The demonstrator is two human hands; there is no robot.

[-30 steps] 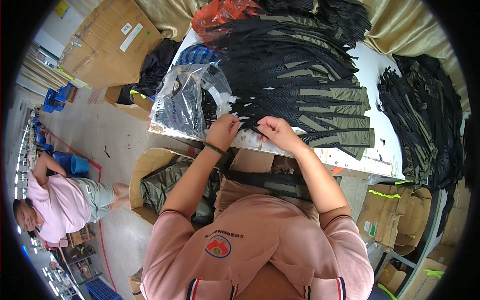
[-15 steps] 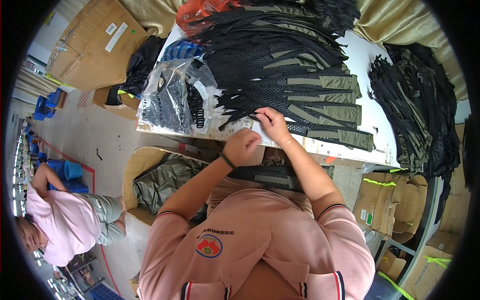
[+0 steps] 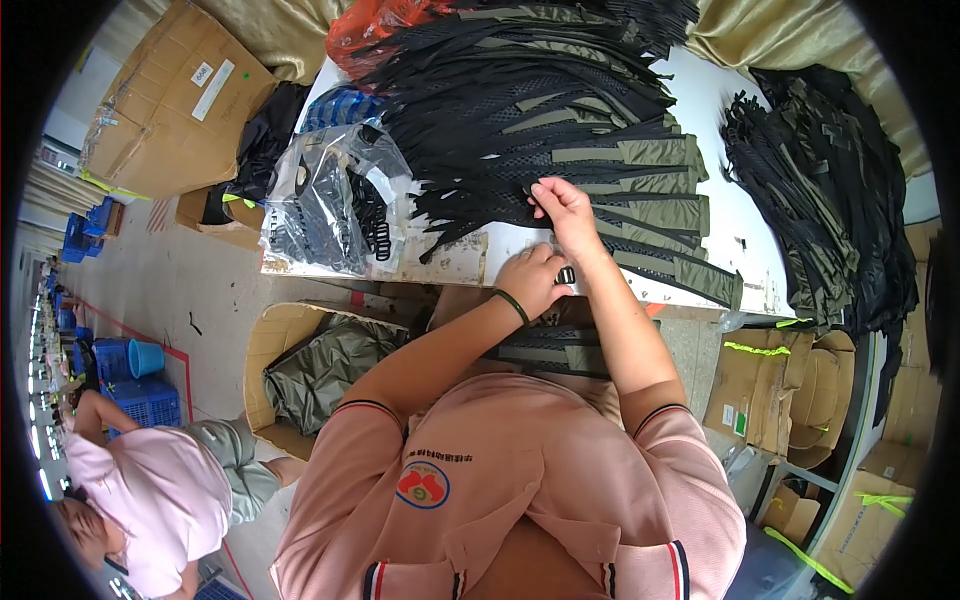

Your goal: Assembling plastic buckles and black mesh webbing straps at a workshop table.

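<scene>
Threading looks like the step underway: left hand (image 3: pixel 533 281) pinches a small black buckle (image 3: pixel 566 275) at the near edge of the white table (image 3: pixel 455 262), while right hand (image 3: pixel 566 211) pinches the end of a black strap (image 3: pixel 532 190) on the strap pile (image 3: pixel 560 120). Next move likely needs that strap end brought down and fed through the buckle, kept clear of neighbouring straps.

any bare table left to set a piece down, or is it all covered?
Bare table shows in a white lane between the fanned black-and-olive straps and the dark strap heap, widest at its far end. A worn front-edge patch lies between the clear plastic bags and the left hand. Elsewhere it is crowded.
</scene>
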